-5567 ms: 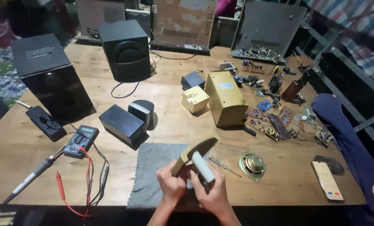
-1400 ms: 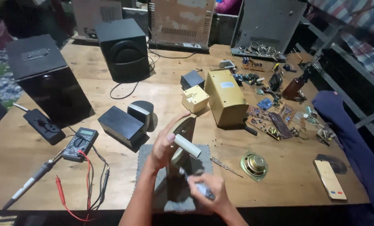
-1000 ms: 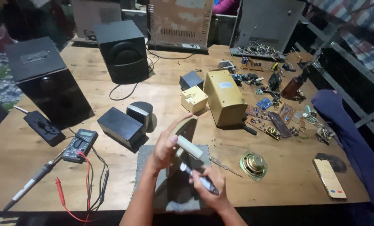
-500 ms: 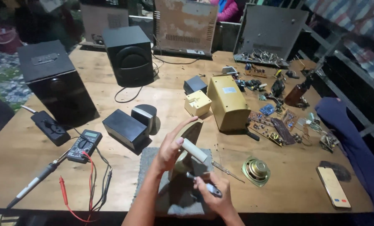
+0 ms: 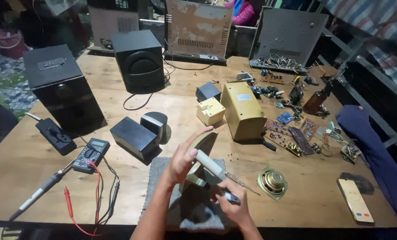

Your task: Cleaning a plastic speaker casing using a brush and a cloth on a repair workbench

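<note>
Looking down from my head camera, I am steadying a small wooden speaker box that is standing upright on the grey mat at the near table edge. My left hand is clasping its upper left side, fingers spread along the top edge and thumb against the pale handle of a screwdriver. That tool's long axis is running from upper left down to lower right, its thin metal shaft pointing toward the brass-coloured speaker driver lying flat just to the right. My right hand is sitting lower and nearer to me, curled around a small silvery-blue object that I cannot make out clearly; it is the closer hand to the shaft's tip. The box is looking matte and tan, with hard corners, and the mat is looking soft and fibrous. Further off, a yellow case is standing on the bare plywood, a black multimeter with red and black leads is lying to my left, and a phone is lying face up far right.
</note>
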